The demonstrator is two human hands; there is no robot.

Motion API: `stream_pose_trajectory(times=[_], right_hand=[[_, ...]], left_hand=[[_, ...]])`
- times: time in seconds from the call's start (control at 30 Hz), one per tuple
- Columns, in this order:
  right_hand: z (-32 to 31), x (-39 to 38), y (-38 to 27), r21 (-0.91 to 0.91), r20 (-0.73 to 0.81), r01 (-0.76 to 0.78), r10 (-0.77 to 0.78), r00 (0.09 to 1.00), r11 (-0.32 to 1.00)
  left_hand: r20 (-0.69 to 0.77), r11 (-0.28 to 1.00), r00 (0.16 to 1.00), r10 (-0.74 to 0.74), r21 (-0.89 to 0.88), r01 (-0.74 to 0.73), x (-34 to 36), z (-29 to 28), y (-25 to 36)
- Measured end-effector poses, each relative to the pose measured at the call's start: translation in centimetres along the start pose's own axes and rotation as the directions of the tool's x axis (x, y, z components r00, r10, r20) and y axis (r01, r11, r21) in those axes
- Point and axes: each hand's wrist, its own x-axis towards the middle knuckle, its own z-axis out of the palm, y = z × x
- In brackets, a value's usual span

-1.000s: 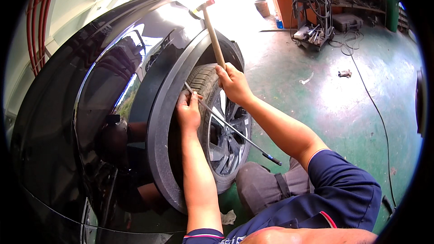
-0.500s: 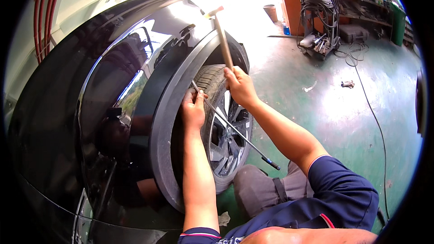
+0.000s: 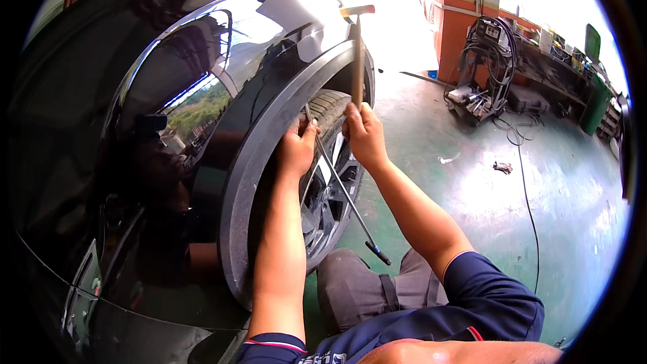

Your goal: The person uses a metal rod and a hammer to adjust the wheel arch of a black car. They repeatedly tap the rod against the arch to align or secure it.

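Note:
My left hand (image 3: 298,147) is closed on a long thin metal rod (image 3: 346,193) just inside the wheel arch of a black car. The rod slants down across the wheel (image 3: 327,192) to a dark grip at its lower end. In my right hand (image 3: 365,139) is a hammer (image 3: 358,67), held by its wooden handle with the head raised. Above the tire (image 3: 328,102) curves the arch's dark grey trim (image 3: 253,158). The rod's upper end, near my left fingers, is partly hidden by the arch.
The glossy black body panel (image 3: 162,135) fills the left side. At the far right, a wheeled machine (image 3: 486,71) wrapped in cables stands near a cluttered workbench (image 3: 563,74) and a green bin (image 3: 596,104). A cable (image 3: 528,209) and a small crumpled item (image 3: 503,167) lie on the green floor.
The view has shifted. The hammer, which leaned left toward the car's fender, now stands nearly upright with its head farther right. My left hand still grips the rod, which now slopes more steeply.

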Motion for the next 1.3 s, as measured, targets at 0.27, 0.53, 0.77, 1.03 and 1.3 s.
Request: stream_pose_trajectory(times=[0.27,0.53,0.77,1.03,1.3], right_hand=[[0.8,-0.4,0.4,-0.069,-0.011,0.028,-0.029,1.000,0.997],[1.1,-0.4,0.1,-0.082,-0.080,0.053,-0.060,0.995,0.995],[1.2,-0.6,-0.3,-0.079,-0.102,0.047,-0.055,0.993,0.996],[1.1,-1.0,-0.1,-0.112,-0.078,0.016,-0.025,0.997,0.994],[1.0,-1.3,0.2,-0.114,-0.080,0.015,-0.024,0.997,0.993]], left_hand=[[0.036,1.000,0.999,-0.004,-0.030,0.005,0.2,-0.2,-0.1],[0.016,1.000,1.000,0.016,-0.025,-0.015,0.1,-0.1,0.2],[0.013,0.999,1.000,-0.004,-0.032,0.005,0.1,-0.2,0.1],[0.010,1.000,1.000,0.001,-0.013,-0.001,0.0,0.0,0.1],[0.019,1.000,1.000,-0.001,-0.031,0.002,0.1,0.0,0.0]])
